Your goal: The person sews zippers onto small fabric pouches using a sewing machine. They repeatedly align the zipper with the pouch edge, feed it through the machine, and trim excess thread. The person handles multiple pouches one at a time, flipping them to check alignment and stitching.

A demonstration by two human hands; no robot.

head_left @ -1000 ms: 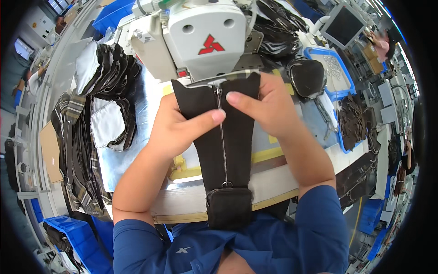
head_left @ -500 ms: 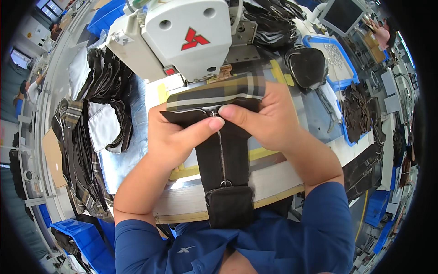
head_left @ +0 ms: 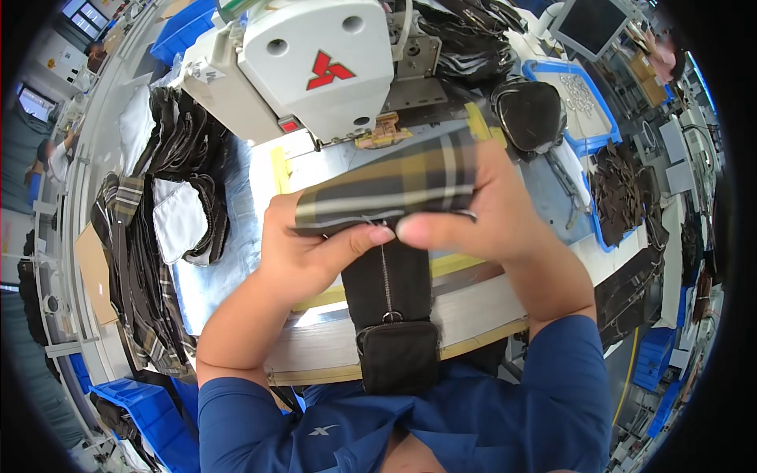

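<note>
In front of the white sewing machine head (head_left: 315, 47), both hands grip a dark sewn fabric piece. Its upper part is a plaid cloth (head_left: 386, 180) in black, olive and white, partly blurred. From it a black strip with a metal zipper (head_left: 364, 288) hangs toward me, ending in a small black zip pouch (head_left: 400, 359) against my body. My left hand (head_left: 303, 246) is closed on the plaid's left end, thumb on the near edge. At the right end, my right hand (head_left: 497, 213) is closed too, its thumb almost meeting the left one at the zipper's top. Fingers behind the cloth are hidden.
Stacked black and plaid fabric pieces (head_left: 130, 260) lie left on the table. Right are a black rounded piece (head_left: 530, 117), a blue tray of small metal parts (head_left: 572, 91) and dark scraps (head_left: 619, 185). A screen (head_left: 591, 27) stands behind; people sit farther off.
The plaid cloth has turned over toward me and now slants up to the right, covering the black edge flaps. Both thumbs have moved slightly nearer to me.
</note>
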